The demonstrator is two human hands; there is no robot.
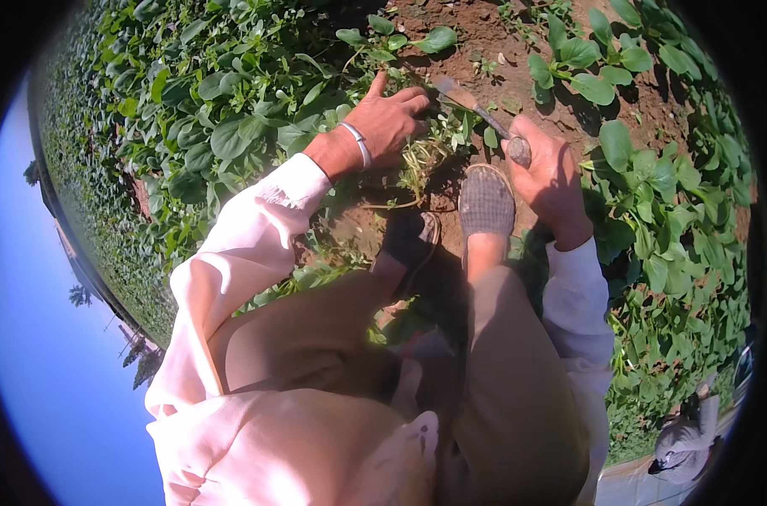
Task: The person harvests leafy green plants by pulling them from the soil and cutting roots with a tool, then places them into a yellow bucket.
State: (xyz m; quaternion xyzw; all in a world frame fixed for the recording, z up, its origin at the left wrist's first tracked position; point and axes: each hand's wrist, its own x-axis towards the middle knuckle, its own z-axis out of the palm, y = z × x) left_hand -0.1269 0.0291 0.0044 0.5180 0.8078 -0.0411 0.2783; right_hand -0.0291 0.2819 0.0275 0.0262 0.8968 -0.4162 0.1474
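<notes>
My right hand (pixel 544 171) is closed around the rounded handle end of a small metal-bladed hand tool (pixel 462 96), whose flat blade points up and left over reddish soil. My left hand (pixel 386 123), with a silver bangle on its wrist, reaches palm down into low green plants, fingers spread; whether it grips any stems is hidden beneath it. Just below and right of it lies a clump of uprooted-looking weeds (pixel 424 158) with pale stems. The tool's blade is close to my left fingertips, apparently not touching them.
Dense leafy plants (pixel 225 126) fill the left side, and broad-leaved plants (pixel 655 209) grow on the right. Bare reddish soil (pixel 434 19) runs between them. My shoes (pixel 486 199) stand just below the weeds. Another person (pixel 684 446) is at the far lower right.
</notes>
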